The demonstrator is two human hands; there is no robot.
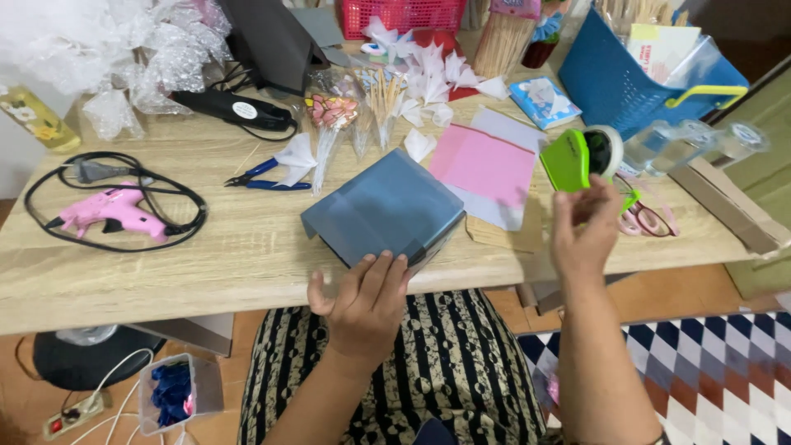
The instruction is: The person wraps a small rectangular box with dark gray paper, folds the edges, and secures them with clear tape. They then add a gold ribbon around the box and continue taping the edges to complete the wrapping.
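At table's [165, 272] front edge, left hand [362, 301] flat, fingers open on grey folded sheet [387, 206]; right hand [583, 235] gripping green tape dispenser [577, 156]; taping step seemingly; next likely needs tape pulled free.

Left hand [367, 298] and right hand [582, 232]: bare, no rings, forearms unsleeved. Lap garment [449, 371]: black fabric with cream patterned vertical stripes.

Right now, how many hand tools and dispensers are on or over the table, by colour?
Pink: 1, glue gun
Blue: 1, blue-handled pliers
Green: 1, tape dispenser in right hand
Black: 1, black corded tool
Total: 4
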